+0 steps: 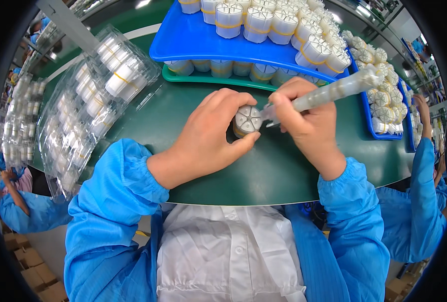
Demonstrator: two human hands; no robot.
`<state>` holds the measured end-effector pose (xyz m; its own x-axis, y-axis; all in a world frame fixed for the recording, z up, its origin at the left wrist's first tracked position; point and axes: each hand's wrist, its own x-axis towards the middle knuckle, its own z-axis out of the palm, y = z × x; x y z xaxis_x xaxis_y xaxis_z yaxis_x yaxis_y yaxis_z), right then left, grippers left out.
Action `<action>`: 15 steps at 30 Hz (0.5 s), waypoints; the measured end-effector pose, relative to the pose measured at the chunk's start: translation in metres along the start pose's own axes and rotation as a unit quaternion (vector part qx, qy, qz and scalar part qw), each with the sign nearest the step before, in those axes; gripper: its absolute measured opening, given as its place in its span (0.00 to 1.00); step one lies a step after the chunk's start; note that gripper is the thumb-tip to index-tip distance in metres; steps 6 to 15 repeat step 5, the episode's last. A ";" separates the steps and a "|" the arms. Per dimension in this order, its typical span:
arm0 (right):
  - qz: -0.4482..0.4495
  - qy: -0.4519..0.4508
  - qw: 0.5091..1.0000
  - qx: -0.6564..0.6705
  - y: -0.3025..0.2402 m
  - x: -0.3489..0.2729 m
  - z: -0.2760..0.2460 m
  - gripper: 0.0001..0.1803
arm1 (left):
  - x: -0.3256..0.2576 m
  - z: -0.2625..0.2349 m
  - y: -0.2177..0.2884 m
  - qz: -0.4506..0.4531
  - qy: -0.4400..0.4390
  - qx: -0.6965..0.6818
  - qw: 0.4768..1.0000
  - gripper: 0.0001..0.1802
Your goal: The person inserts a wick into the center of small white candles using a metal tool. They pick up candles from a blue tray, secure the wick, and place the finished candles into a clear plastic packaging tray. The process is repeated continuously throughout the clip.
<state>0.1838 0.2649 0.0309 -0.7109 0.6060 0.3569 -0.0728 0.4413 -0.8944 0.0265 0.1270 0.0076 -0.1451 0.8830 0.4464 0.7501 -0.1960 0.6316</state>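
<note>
My left hand (205, 133) curls its thumb and fingers round a short round bundle (247, 121) on the green table. The bundle's top shows several pale wedge-shaped sections, and a yellow band circles its side. My right hand (309, 118) is closed on a long pen-like tool (336, 92) that looks wrapped in clear film. The tool slants up to the right, and its narrow tip is at the bundle's right edge. Whether the tip touches the bundle I cannot tell.
A blue tray (203, 48) of similar white banded bundles sits over a green tray (183, 78) beyond my hands. To the right stands another blue tray (367, 123) of bundles. Clear plastic blister trays (57, 131) with bundles lie left. Co-workers' blue sleeves (422, 201) show at both sides.
</note>
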 end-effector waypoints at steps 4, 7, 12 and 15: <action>0.002 -0.010 1.000 -0.017 0.000 0.001 -0.003 0.07 | -0.001 0.001 0.001 0.012 0.010 -0.024 1.000 0.32; -0.011 -0.025 0.999 -0.027 0.004 0.001 -0.002 0.07 | -0.002 0.001 0.001 0.004 -0.004 -0.030 1.000 0.33; -0.011 -0.025 0.999 -0.027 0.004 0.001 -0.002 0.07 | -0.002 0.001 0.001 0.004 -0.004 -0.030 1.000 0.33; -0.011 -0.025 0.999 -0.027 0.004 0.001 -0.002 0.07 | -0.002 0.001 0.001 0.004 -0.004 -0.030 1.000 0.33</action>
